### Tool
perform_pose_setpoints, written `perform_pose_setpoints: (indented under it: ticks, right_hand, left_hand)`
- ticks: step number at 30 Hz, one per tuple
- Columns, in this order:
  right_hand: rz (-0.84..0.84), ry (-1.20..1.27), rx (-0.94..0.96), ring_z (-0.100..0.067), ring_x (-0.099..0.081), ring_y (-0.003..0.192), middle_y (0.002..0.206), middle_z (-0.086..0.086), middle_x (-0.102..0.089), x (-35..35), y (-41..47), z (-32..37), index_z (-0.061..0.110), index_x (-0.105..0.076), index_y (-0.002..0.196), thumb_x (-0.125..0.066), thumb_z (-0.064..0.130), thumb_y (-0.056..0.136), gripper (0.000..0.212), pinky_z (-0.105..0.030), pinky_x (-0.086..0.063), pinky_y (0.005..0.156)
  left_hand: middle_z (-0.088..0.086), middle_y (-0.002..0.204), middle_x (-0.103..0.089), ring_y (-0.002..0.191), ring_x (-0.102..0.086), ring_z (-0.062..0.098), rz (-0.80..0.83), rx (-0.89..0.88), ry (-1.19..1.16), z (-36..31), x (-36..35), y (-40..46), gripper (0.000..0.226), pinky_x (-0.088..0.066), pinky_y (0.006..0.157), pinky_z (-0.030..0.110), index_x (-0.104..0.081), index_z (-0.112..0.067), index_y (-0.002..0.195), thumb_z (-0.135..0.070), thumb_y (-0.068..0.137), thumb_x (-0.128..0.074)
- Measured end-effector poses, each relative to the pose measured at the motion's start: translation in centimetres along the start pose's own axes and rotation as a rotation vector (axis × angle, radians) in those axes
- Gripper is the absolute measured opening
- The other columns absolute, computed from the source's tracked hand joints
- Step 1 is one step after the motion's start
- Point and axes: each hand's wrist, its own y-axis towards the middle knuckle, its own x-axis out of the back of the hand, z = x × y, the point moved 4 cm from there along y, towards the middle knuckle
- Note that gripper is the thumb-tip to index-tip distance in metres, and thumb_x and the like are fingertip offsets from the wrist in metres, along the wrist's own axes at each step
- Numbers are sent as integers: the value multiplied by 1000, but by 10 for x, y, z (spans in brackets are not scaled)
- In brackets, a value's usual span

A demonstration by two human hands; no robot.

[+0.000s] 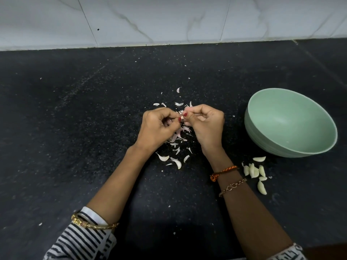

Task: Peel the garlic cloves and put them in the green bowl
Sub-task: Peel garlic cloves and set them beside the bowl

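Note:
My left hand [156, 126] and my right hand [205, 124] meet over the middle of the black counter, fingers curled, pinching a small garlic clove [182, 117] between their fingertips; only a sliver of it shows. The green bowl [262, 109] stands to the right of my hands and looks empty inside. Several peeled garlic cloves [254, 171] lie on the counter in front of the bowl, beside my right wrist. Two cloves still in skin [170, 160] lie between my forearms.
Thin white and pinkish garlic skins [181, 135] are scattered under and around my hands. The black speckled counter [75, 128] runs back to a white marble-tiled wall [169, 19]. Bracelets sit on both wrists.

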Motion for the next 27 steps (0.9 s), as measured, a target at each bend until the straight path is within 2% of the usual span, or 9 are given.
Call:
perform_pose_setpoints:
  ticks: [5,9,12,15,17,20,22,25,27]
  right_hand:
    - [6,-3,-4,-11,-66,59,67,0,-67,-3,-1,-3,14,-66,70,-70,-2,76,17,-21,-55,57]
    - [48,35,11,-21,-68,63,70,-4,-68,-6,-3,-3,13,-66,72,-67,-4,77,17,-33,-58,62]
    - [54,109,-15,-11,-66,61,64,3,-67,-6,-2,-1,9,-66,75,-65,-5,79,14,-23,-56,59]
    - [88,226,-95,-3,-62,56,57,6,-65,-5,-2,1,7,-64,77,-62,-2,81,11,-14,-50,55]
    - [94,273,-156,-2,-59,55,57,5,-64,-5,-3,0,7,-63,77,-62,2,83,8,-14,-50,55]
    - [99,321,-217,-4,-59,56,60,4,-64,-4,-2,-2,8,-63,76,-61,8,84,9,-16,-50,57]
    - [124,343,-229,-4,-59,56,59,4,-65,-3,-1,-1,8,-61,74,-59,9,86,12,-15,-50,56]
    - [161,359,-234,-2,-58,52,54,5,-63,-3,-1,1,5,-58,72,-57,9,87,15,-14,-49,54]
    - [183,359,-238,-2,-56,51,53,5,-62,-3,-1,1,5,-56,71,-56,9,88,18,-14,-48,53]
  left_hand:
    - [-18,45,-51,44,-46,-3,17,82,-39,1,-2,0,7,-34,52,5,-60,-8,62,-6,67,-56]
    - [-21,47,-50,44,-43,-1,9,140,-96,2,-2,1,17,-34,49,8,-51,-23,58,-9,66,-56]
    - [-18,48,-51,46,-42,-1,-4,193,-157,2,-4,2,12,-35,50,10,-54,-22,59,-12,65,-59]
    - [-12,54,-57,50,-48,-2,-85,247,-291,1,0,3,2,-40,52,13,-61,-17,64,-17,65,-63]
    - [-12,63,-64,59,-55,-2,-137,243,-388,1,4,4,7,-45,58,13,-64,-17,73,-10,72,-64]
    - [-8,80,-65,75,-59,1,-46,167,-487,-3,3,5,16,-49,69,15,-62,-16,87,-7,75,-66]
    - [-10,79,-65,74,-58,6,13,142,-489,-5,-2,4,17,-51,65,18,-61,-17,87,-8,74,-68]
    - [-11,74,-64,70,-57,16,-5,150,-479,-3,-4,3,14,-52,58,22,-60,-18,83,-7,77,-64]
    - [-14,73,-63,69,-58,9,-18,145,-471,-4,-4,3,18,-51,60,20,-59,-18,83,-2,79,-64]
